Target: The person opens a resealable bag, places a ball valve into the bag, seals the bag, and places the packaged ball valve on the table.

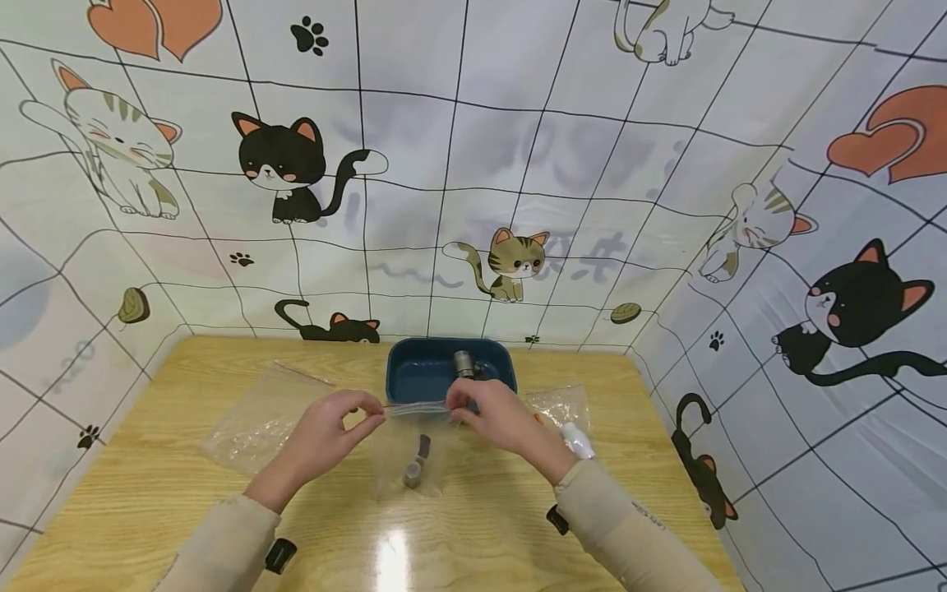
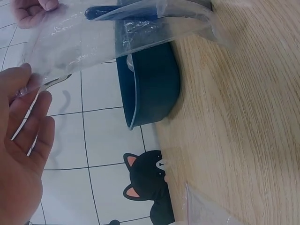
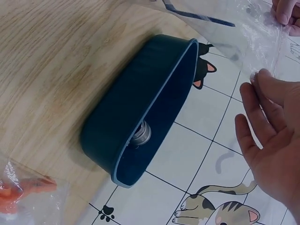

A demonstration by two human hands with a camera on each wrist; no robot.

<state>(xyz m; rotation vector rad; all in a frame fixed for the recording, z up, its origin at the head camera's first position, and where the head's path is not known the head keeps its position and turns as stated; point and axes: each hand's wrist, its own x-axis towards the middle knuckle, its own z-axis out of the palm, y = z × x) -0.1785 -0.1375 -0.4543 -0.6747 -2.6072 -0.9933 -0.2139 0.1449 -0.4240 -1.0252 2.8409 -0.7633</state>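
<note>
A clear zip bag [image 1: 392, 436] hangs by its top edge between both hands over the table. My left hand [image 1: 329, 436] pinches one top corner between thumb and forefinger. The opposite corner is pinched by my right hand [image 1: 496, 415], its other fingers loosely spread in the right wrist view. Inside the bag, near its bottom, lies a dark strap-like item [image 1: 423, 446] with a round grey end; in the left wrist view its strap [image 2: 122, 12] looks blue. Just behind the bag stands a dark teal plastic bin [image 1: 414, 378], holding a silver metal cylinder [image 1: 464, 364].
Left of the hands, another clear bag [image 1: 255, 419] lies flat on the wooden table [image 1: 518, 534]. To the right is a clear bag [image 1: 562, 401] with orange [image 3: 28, 187] and white [image 1: 577, 441] items. A cat-print tiled sheet [image 1: 414, 205] rises behind the table.
</note>
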